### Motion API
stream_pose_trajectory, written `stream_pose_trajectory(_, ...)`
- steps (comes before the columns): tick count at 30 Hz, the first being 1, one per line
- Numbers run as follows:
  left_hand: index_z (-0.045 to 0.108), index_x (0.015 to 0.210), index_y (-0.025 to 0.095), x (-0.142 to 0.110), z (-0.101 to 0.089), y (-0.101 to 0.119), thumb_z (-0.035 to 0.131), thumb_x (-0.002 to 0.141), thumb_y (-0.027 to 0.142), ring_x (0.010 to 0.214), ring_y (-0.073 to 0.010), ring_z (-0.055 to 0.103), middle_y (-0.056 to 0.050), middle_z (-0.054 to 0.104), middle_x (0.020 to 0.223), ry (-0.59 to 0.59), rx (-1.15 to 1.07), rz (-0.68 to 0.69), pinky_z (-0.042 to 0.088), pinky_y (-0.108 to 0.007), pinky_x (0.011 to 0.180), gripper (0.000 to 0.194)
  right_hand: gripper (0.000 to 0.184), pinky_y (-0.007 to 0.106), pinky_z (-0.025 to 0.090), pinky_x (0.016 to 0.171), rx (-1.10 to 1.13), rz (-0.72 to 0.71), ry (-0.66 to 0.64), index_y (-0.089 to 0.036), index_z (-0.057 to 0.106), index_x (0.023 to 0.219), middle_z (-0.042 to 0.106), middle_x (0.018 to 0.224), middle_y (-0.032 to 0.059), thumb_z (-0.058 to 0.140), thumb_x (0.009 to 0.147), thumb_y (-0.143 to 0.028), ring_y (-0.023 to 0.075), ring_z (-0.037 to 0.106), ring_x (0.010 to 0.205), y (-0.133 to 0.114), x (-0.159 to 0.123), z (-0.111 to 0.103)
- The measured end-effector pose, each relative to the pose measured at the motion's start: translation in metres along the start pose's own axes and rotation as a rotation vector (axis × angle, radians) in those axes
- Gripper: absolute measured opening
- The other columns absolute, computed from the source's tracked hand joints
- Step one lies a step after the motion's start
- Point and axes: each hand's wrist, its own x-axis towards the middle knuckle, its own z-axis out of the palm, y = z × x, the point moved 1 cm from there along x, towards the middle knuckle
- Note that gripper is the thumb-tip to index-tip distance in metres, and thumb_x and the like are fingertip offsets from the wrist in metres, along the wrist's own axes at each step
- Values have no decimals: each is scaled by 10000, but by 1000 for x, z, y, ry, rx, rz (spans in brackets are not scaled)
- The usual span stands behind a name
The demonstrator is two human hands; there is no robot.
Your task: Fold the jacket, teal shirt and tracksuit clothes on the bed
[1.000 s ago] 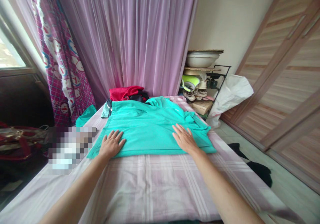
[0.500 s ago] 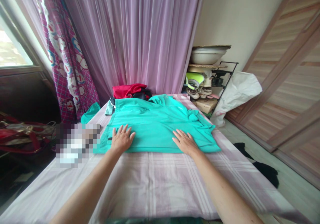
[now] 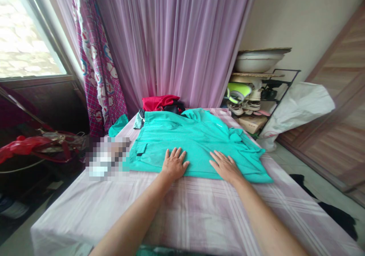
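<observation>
I view the checked cloth closest to the camera. Across the garment's near edge, my left hand and right hand rest palm down, apart, fingers spread; neither grips. The turquoise garment lies directly beneath both and extends forward of them. I judge its long axis as left to right. My hands straddle its middle: left nearer the end with the black tag, right nearer the rumpled end. Behind it lies the red cloth.
</observation>
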Motion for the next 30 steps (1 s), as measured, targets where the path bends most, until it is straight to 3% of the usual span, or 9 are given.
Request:
stream_pose_trajectory(5,478,1459,311,-18,-14,-48,383,973,512,1465,-308,325,-62,418,1563,24,67,-79,196,-594,1199,535,566,496,249,1182,-1,-2,11,-300,393,1515,368,1591,46,276,989,-473,225,328,1457,4,3,6)
stream_pose_trajectory(10,483,1461,292,-42,-23,-83,442,954,453,1500,-311,240,-71,341,1602,204,148,-121,127,-565,1223,533,570,507,261,1170,2,-28,40,-313,407,1506,394,1577,48,274,979,-483,231,348,1445,7,5,10)
stream_pose_trajectory(12,452,1483,251,-49,-27,-96,447,951,440,1499,-319,239,-97,329,1605,271,160,-210,154,-559,1215,565,571,501,264,1170,-4,-26,41,-316,418,1500,401,1573,43,275,975,-491,225,352,1442,8,5,11)
stream_pose_trajectory(17,506,1424,189,-63,-36,-132,405,968,425,1354,-294,479,-147,572,1427,369,122,-495,274,-542,1160,523,567,484,275,1167,-8,-23,64,-319,450,1479,428,1557,37,277,971,-502,223,378,1428,9,5,13)
stream_pose_trajectory(22,654,1206,259,-72,-41,-148,461,953,452,1211,-257,589,-78,697,1259,327,97,-514,323,-487,1124,372,563,491,284,1160,-5,-29,90,-306,465,1468,448,1543,50,294,964,-490,233,394,1416,10,5,16)
stream_pose_trajectory(27,638,1243,241,-71,-38,-157,549,899,426,1139,-241,638,-62,737,1171,360,-32,-510,427,-404,1040,401,537,494,302,1145,-8,-22,110,-317,495,1444,461,1533,48,313,964,-472,240,404,1408,12,5,18)
stream_pose_trajectory(30,623,1264,236,-71,-36,-165,570,864,358,1071,-211,673,-32,751,1144,389,-187,-480,480,-354,986,421,497,507,304,1137,-9,-30,133,-298,562,1393,471,1524,61,358,960,-432,264,406,1403,4,8,7)
